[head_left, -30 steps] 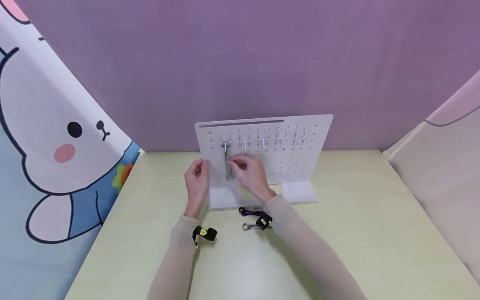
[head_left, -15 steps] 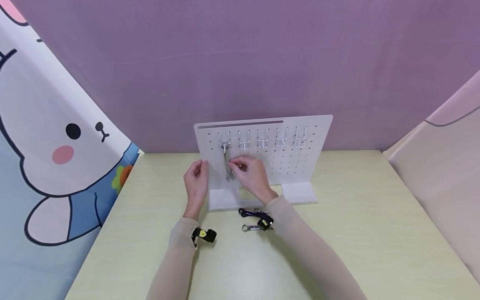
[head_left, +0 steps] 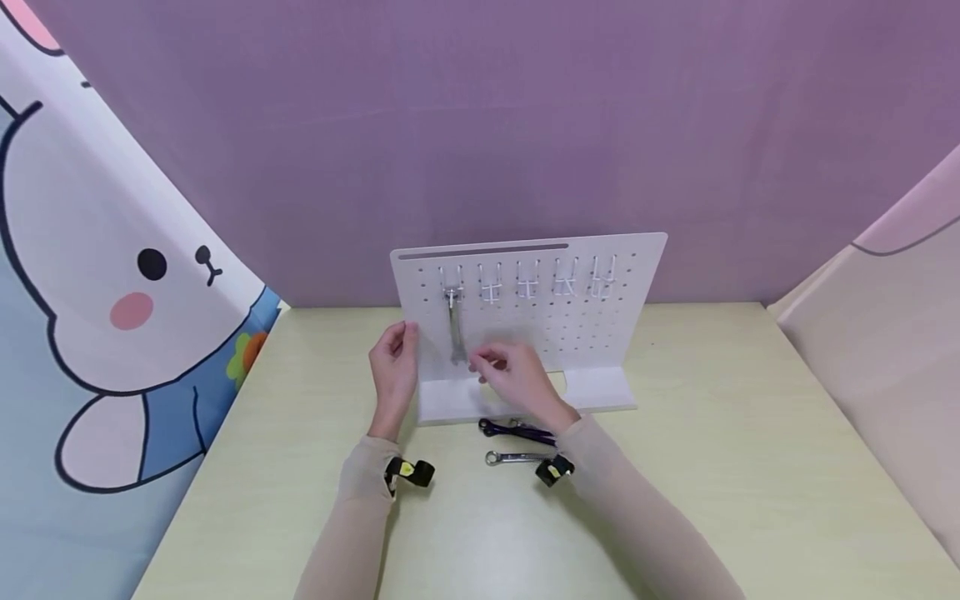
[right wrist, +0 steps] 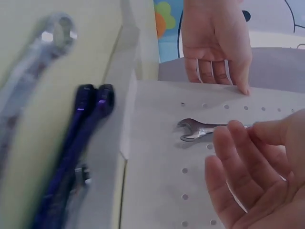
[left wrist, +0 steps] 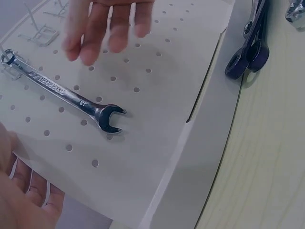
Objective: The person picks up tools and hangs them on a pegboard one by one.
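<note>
Long, plain beige sleeves, the left one (head_left: 345,517) and the right one (head_left: 645,508), fit closely and run down to the wrists, leaving the hands (head_left: 516,379) bare. Each cuff carries a black band, left (head_left: 423,475) and right (head_left: 563,465), with a small yellow patch (head_left: 406,468) whose markings are too small to read.

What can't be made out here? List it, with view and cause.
Head: right ends of the front silver wrench and purple wrenches, behind the right sleeve and wrist strap.
Right wrist: upper end of the hanging wrench, behind the right hand; any marking on the front silver wrench, blurred.
Left wrist: most of the front silver wrench, past the right edge.
</note>
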`<control>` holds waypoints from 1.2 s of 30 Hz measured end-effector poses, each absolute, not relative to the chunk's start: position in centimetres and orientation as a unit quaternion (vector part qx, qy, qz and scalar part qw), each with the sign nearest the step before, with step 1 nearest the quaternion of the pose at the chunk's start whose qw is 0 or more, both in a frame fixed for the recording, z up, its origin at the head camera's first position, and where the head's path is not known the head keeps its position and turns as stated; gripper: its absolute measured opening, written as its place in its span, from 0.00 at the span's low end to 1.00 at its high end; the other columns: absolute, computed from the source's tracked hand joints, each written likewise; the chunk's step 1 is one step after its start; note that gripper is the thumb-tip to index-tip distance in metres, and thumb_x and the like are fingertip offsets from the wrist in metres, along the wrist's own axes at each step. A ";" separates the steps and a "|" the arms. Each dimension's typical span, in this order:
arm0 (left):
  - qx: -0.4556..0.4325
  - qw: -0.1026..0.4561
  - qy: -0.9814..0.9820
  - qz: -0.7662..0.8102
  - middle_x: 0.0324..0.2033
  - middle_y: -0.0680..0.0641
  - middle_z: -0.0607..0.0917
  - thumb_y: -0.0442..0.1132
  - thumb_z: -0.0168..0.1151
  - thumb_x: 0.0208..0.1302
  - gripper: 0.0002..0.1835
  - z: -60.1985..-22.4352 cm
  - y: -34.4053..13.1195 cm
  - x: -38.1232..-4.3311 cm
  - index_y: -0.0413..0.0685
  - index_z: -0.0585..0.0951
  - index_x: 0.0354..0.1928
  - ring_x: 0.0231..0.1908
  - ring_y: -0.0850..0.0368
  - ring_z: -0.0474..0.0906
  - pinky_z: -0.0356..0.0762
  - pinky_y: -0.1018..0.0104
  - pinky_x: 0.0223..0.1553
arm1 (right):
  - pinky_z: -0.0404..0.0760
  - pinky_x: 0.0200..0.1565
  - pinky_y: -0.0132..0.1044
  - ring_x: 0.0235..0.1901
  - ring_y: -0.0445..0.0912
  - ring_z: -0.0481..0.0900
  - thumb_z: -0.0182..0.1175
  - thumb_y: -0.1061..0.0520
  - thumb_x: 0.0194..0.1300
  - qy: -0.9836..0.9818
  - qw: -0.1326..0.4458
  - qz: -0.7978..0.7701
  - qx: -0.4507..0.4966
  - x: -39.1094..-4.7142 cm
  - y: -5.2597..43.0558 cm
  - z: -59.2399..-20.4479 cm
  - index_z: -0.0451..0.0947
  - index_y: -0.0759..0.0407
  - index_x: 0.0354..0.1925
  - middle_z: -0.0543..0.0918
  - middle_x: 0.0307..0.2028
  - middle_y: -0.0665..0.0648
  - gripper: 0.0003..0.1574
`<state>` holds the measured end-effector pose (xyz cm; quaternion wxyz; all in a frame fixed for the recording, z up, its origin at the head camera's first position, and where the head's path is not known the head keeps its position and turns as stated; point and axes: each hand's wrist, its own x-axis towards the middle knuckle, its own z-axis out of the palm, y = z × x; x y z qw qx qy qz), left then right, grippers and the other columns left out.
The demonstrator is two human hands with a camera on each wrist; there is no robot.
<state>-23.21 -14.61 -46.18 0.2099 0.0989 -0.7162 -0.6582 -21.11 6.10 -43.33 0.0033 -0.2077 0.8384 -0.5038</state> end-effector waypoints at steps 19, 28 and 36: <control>0.101 0.199 -0.718 -0.659 0.55 0.34 0.88 0.44 0.60 0.81 0.18 -46.0 -14.4 -23.1 0.36 0.85 0.58 0.54 0.48 0.84 0.79 0.74 0.51 | 0.81 0.32 0.29 0.33 0.37 0.81 0.68 0.58 0.73 0.871 0.141 -0.384 -0.272 -15.4 12.7 -46.2 0.90 0.58 0.48 0.92 0.39 0.49 0.09; 0.100 0.197 -0.713 -0.666 0.55 0.33 0.88 0.44 0.61 0.81 0.18 -46.2 -14.5 -23.0 0.35 0.85 0.58 0.54 0.47 0.84 0.78 0.80 0.48 | 0.87 0.45 0.35 0.38 0.39 0.86 0.74 0.61 0.65 0.904 0.121 -0.286 -0.294 -14.3 14.3 -46.3 0.89 0.58 0.46 0.92 0.39 0.51 0.10; 0.093 0.199 -0.710 -0.669 0.56 0.32 0.88 0.43 0.60 0.81 0.18 -46.1 -14.7 -23.1 0.35 0.85 0.59 0.53 0.49 0.85 0.79 0.80 0.48 | 0.81 0.40 0.32 0.33 0.35 0.78 0.74 0.64 0.63 0.915 0.113 -0.265 -0.284 -14.0 14.1 -46.4 0.91 0.57 0.42 0.90 0.34 0.48 0.08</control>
